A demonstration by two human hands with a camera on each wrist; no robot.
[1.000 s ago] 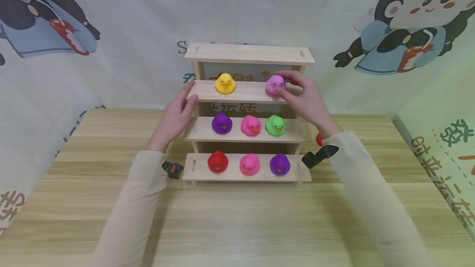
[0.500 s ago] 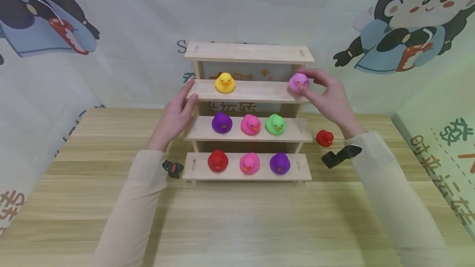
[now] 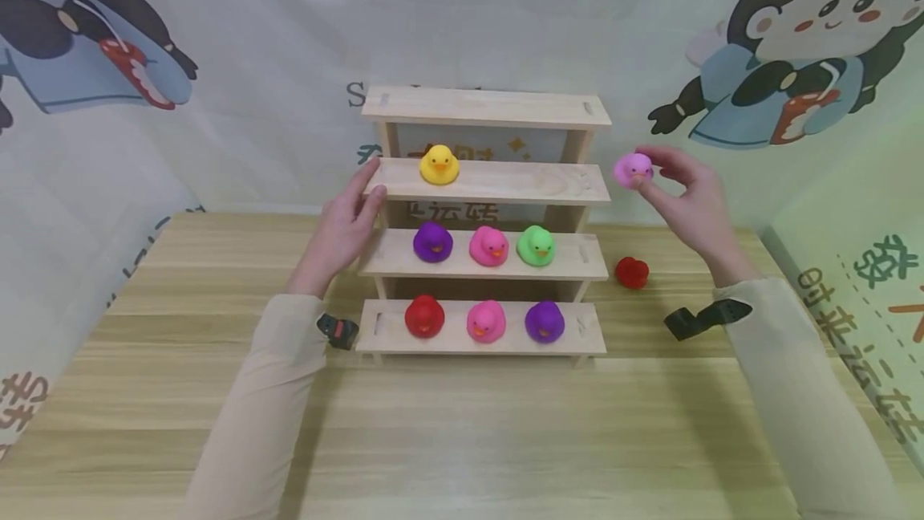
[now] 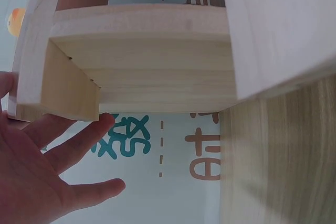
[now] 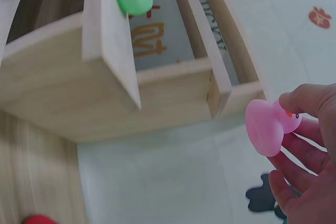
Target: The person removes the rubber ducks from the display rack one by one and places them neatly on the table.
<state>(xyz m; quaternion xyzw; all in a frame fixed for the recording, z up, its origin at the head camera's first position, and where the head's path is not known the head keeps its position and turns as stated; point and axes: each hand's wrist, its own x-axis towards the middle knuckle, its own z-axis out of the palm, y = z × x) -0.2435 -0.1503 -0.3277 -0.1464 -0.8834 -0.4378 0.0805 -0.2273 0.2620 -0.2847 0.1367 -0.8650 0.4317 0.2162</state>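
Note:
A lilac-pink rubber duck [image 3: 632, 170] is pinched between the thumb and fingers of my right hand [image 3: 689, 203], in the air to the right of the tiered wooden shelf [image 3: 534, 180]. In the right wrist view the same duck [image 5: 264, 127] shows its back end, apart from the shelf. My left hand [image 3: 342, 223] grips the left end of the second board from the top, thumb in front; in the left wrist view, fingers [image 4: 84, 140] reach past the board's end. On that board sits a yellow duck [image 3: 439, 165].
The board below bears purple [image 3: 433, 241], pink [image 3: 488, 246] and green [image 3: 536, 245] ducks. On the lowest board are red [image 3: 424, 317], pink [image 3: 486, 322] and purple [image 3: 545, 322] ducks. A red duck [image 3: 631, 272] lies on the table right of the shelf. Printed cloth hangs behind.
My right hand has carried the lilac-pink duck rightward along the second board and off past its right end. The red duck on the table came into view. My left hand has stayed put.

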